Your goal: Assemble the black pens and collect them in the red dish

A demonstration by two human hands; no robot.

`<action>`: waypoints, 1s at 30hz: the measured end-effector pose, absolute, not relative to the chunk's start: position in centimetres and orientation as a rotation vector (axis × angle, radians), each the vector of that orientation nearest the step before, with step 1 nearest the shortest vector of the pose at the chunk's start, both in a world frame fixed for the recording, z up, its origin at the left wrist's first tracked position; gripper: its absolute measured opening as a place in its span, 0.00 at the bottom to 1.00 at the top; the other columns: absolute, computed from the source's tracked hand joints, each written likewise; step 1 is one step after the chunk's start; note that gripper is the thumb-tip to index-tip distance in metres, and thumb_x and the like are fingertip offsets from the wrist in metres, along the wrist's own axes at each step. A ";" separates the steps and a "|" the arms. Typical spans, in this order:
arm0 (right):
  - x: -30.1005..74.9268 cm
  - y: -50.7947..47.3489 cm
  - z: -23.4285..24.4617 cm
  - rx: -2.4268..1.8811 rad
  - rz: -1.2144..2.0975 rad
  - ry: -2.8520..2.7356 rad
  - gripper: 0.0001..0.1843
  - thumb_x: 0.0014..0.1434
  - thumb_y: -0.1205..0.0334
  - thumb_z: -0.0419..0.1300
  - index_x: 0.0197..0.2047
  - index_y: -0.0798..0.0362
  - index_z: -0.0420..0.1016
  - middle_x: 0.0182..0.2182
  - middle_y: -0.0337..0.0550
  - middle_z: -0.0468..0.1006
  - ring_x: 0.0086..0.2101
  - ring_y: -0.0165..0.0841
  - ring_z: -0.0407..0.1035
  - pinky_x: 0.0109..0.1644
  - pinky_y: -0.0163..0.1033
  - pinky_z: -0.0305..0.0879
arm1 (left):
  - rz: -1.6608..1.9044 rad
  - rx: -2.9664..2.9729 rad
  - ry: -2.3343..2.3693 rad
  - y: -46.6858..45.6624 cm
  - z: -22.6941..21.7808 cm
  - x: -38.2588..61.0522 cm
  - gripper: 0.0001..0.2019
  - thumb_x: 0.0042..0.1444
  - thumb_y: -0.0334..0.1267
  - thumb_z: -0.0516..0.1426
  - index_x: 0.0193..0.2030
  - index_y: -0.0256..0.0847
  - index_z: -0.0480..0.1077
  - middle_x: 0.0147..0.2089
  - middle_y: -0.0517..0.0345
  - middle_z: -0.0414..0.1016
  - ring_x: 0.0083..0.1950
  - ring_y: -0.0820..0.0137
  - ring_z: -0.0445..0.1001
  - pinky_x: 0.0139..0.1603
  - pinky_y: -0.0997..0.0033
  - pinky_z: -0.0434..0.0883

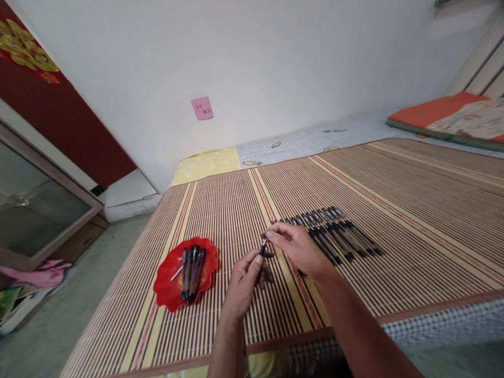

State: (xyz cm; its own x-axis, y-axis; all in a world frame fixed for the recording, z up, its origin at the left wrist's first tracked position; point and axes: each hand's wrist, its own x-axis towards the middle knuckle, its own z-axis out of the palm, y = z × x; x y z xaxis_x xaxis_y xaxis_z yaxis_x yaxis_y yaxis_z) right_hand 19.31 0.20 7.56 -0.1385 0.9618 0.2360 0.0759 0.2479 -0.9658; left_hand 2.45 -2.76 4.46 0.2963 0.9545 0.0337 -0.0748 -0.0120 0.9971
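Note:
My left hand (246, 278) is closed round a dark pen (262, 249), whose pale metal tip points up and away from me. At that tip, my right hand (293, 244) has its thumb and fingers pinched together. Whatever lies between them is too small to make out. Dark smudges mark the fingers of both hands. Beside and partly behind my right hand, several black-capped pens (337, 236) lie side by side in a slanted row. To the left, a red scalloped plate (163, 286) carries several dark pens (192, 270) and a thin white stick (176, 273).
A striped bamboo mat (220, 210) covers the bed under my hands. Folded orange bedding (427, 113) lies at the far right. Behind the bed is a white wall with a pink note (202, 108). Pink cloth (43, 274) lies low at the left, near a glass-fronted cabinet door (35, 194).

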 end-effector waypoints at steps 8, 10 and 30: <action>19.2 0.2 7.4 -1.039 1.062 -1.509 0.09 0.58 0.57 0.61 0.35 0.54 0.77 0.31 0.41 0.79 0.35 0.33 0.72 0.41 0.39 0.68 | 1.034 1.328 0.930 -2.6 4.2 2.4 0.19 0.64 0.50 0.56 0.49 0.35 0.75 0.26 0.60 0.71 0.24 0.75 0.61 0.26 0.75 0.58; 19.1 0.2 7.4 -1.053 1.054 -1.513 0.09 0.58 0.57 0.61 0.35 0.54 0.77 0.31 0.41 0.78 0.35 0.33 0.72 0.40 0.38 0.67 | 1.041 1.343 0.944 -2.6 4.2 2.5 0.19 0.64 0.50 0.57 0.49 0.35 0.75 0.26 0.61 0.70 0.25 0.75 0.61 0.27 0.75 0.58; 18.4 2.9 0.8 -1.828 0.199 -2.255 0.26 0.63 0.74 0.47 0.62 0.63 0.71 0.66 0.59 0.65 0.69 0.51 0.49 0.71 0.56 0.41 | 1.270 1.033 1.155 -1.9 3.6 1.6 0.17 0.58 0.47 0.61 0.46 0.34 0.74 0.25 0.62 0.70 0.23 0.78 0.61 0.24 0.79 0.58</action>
